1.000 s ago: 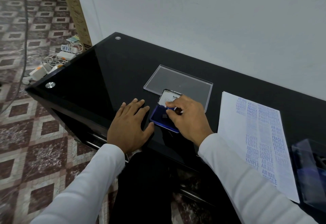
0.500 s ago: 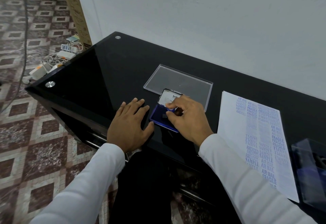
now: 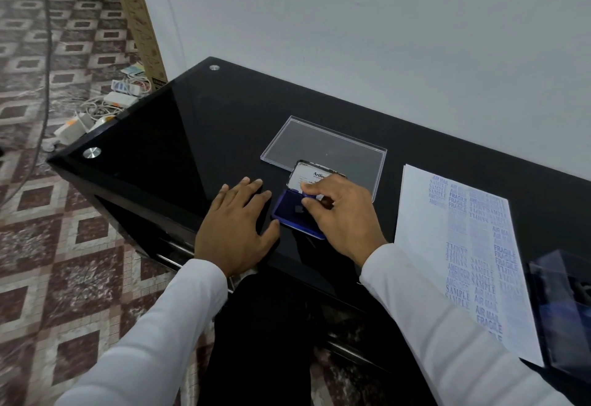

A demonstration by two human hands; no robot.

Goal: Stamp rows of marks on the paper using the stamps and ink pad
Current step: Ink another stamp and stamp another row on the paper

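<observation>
An open blue ink pad (image 3: pixel 289 210) lies near the front edge of the black glass table (image 3: pixel 198 136), its white-labelled lid (image 3: pixel 308 173) standing up behind it. My right hand (image 3: pixel 342 213) pinches a small stamp (image 3: pixel 315 197) between thumb and fingers, held over the pad; most of the stamp is hidden by the fingers. My left hand (image 3: pixel 236 223) rests flat on the table just left of the pad, thumb close to its edge. A white sheet of paper (image 3: pixel 425 229) with columns of blue stamped words lies to the right.
A clear plastic lid (image 3: pixel 323 146) lies flat behind the ink pad. A clear plastic box (image 3: pixel 563 309) sits on the paper's right edge. The wall runs along the table's far side. Power strips and cables (image 3: pixel 105 104) lie on the tiled floor to the left.
Hardly anything has moved. My right hand's fingers shifted slightly on the stamp over the pad; my left hand stayed flat in place.
</observation>
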